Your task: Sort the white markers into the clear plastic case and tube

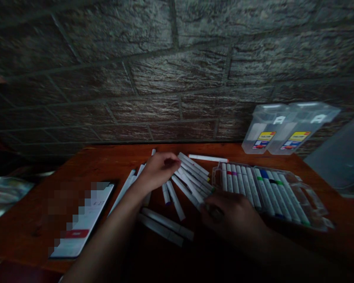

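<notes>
My left hand [161,169] is closed in a pinch at the far end of a white marker [190,182], above a loose fan of other white markers. My right hand [228,210] is in shadow, its fingers curled together at the near end of that marker. Around them lie several loose markers, among them a pair [168,226] in front and one with a dark purple tip [166,194] beside my left hand. To the right, a clear marker case [309,196] lies open with rows of white markers in it, some banded red, purple, green or blue.
Two clear plastic boxes [261,129] with yellow labels stand at the back right. A single orange-tipped marker [208,158] lies near the wall. At left is a phone [87,224] with a lit screen. A brick wall [165,78] closes off the wooden table [100,157] behind.
</notes>
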Demonstrator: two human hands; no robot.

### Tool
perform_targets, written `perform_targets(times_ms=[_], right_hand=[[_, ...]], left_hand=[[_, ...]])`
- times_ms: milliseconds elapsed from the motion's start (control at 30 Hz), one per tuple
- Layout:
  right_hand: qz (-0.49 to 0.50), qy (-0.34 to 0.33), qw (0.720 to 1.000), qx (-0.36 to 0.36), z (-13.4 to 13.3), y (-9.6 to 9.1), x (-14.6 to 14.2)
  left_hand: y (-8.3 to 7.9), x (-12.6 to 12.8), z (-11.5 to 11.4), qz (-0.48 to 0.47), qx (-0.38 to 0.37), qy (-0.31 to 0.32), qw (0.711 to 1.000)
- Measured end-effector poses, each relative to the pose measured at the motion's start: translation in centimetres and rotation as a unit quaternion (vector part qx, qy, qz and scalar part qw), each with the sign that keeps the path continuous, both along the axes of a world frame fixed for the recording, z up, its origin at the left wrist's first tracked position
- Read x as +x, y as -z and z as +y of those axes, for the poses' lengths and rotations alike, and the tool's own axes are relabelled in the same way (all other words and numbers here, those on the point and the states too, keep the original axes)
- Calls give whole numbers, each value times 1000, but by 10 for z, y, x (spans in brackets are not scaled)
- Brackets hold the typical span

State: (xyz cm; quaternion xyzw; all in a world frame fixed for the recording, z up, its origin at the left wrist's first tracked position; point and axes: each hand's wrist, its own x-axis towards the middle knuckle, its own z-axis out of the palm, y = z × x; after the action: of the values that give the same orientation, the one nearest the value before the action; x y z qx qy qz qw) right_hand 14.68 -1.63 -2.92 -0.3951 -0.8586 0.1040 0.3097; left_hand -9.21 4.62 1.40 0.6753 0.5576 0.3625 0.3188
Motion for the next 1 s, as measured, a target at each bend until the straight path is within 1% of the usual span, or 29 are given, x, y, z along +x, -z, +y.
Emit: perform_targets(times_ms=[67,133,233,300,367,433,500,600,700,800,900,1000], right_hand=[[61,22,997,-42,5,-8,8],[114,34,987,-106,11,-16,16],[214,21,957,-192,21,-24,24],[280,2,932,-231,27,-28,28],[320,-14,914,-250,32,-34,33],[335,-23,906,-256,36,-40,39],[337,-25,902,-270,39,-47,47],[356,-35,885,-300,42,-51,57],[396,-46,866,-302,44,-49,66],[430,-58,861,-266,45,-45,75],[434,-49,872,-223,47,-42,86],[413,-27,889,-197,48,-38,95]], left_hand=[[-1,2,-1,-83,-11,8,996],[-1,4,-3,-167,-22,11,986],[-2,6,-6,-283,-28,5,959],[-2,9,-8,-342,-30,0,939],[-2,13,-10,-385,-34,1,922],[-3,19,-13,-413,-36,5,910],[-4,26,-17,-431,-32,8,902],[-7,38,-25,-446,-20,12,895],[-10,52,-29,-453,-10,17,891],[-14,65,-29,-458,-11,25,888],[-15,77,-27,-456,-28,39,889],[-10,84,-27,-446,-45,43,893]])
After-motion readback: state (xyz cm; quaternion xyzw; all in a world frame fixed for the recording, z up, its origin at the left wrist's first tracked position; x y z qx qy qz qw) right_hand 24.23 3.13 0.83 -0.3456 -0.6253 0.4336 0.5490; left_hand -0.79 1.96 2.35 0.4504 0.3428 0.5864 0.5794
